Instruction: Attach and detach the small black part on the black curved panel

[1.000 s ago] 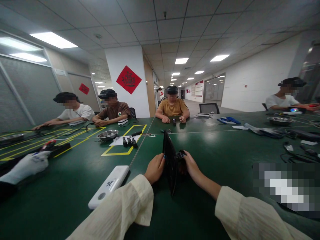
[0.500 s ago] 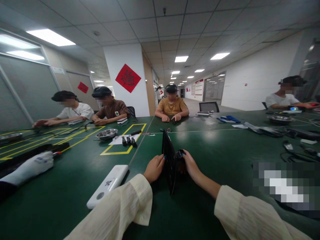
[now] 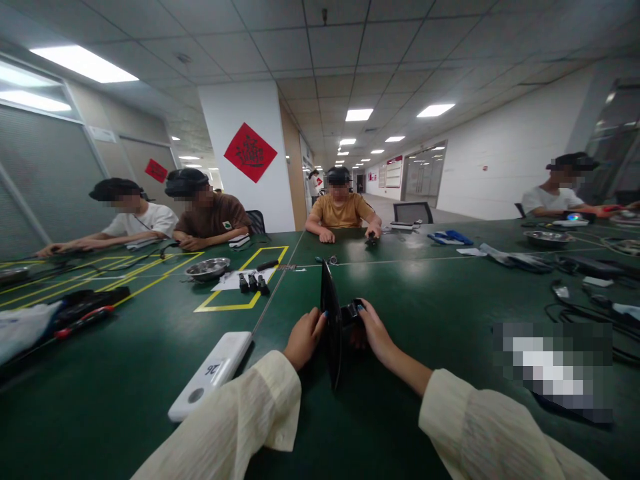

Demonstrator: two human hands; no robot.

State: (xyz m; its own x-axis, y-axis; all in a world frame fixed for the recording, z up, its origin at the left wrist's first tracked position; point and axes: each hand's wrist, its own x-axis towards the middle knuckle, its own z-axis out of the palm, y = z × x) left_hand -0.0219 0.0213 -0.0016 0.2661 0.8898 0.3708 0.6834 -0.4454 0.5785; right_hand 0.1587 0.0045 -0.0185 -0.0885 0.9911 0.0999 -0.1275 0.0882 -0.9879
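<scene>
Ceiling lamps (image 3: 359, 115) light a long office, and a green worktop (image 3: 440, 293) spreads before us in the head view, our only one. Across it sits a co-worker (image 3: 336, 212). Near our left sleeve (image 3: 260, 393), a white device (image 3: 213, 377) marked 26 lies flat; beyond it, three black pieces (image 3: 253, 283) lie inside a yellow tape outline (image 3: 225, 309).

Between our two hands stands a black panel (image 3: 331, 340), upright and almost edge-on to us. With our left hand (image 3: 303, 337) we grip its left side, thumb pressed to it, the other fingers mostly hidden. With our right hand (image 3: 376, 337) we pinch a small black part (image 3: 351, 309) at the panel's right side.

We judge the work partway: panel and part are in hand and side by side, but we cannot tell whether they are joined. Neither is released, and no hand touches the three black pieces.
</scene>
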